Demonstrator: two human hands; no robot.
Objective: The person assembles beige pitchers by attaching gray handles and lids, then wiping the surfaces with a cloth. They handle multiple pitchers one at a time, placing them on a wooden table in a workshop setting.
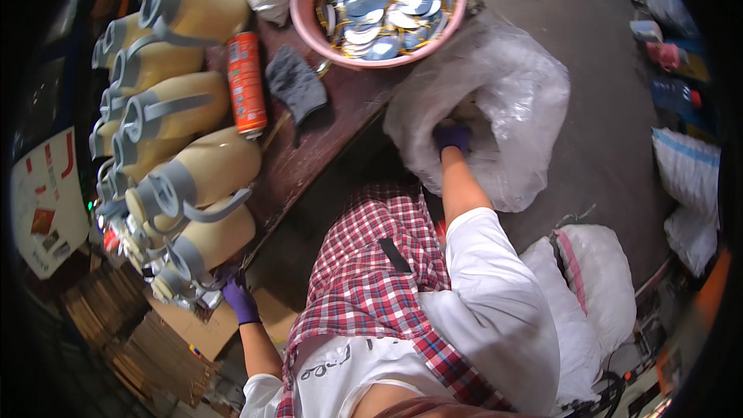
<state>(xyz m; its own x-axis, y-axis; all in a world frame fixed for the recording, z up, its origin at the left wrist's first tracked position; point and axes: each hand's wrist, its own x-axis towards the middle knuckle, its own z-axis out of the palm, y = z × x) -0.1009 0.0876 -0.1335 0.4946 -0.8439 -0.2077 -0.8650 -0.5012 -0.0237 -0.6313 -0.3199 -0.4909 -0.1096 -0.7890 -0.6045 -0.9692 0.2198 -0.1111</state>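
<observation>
My right hand [453,134], in a purple glove, reaches into the opening of a large translucent plastic bag [525,93]; its fingers are hidden and their hold cannot be made out. My left hand [240,297], gloved in purple too, is at the near table edge beside the lowest of the cream jugs with grey collars and handles [216,238]; its fingers are partly hidden. More such jugs lie stacked along the left of the dark red table [302,168]. A pink basin [305,29] holds many grey and white round lids with yellow ties.
An orange-red spray can [247,84] and a dark grey cloth [296,84] lie between jugs and basin. White stuffed sacks [601,278] stand on the floor at right. Stacked flat cardboard [157,354] is at lower left. Bags and bottles line the far right.
</observation>
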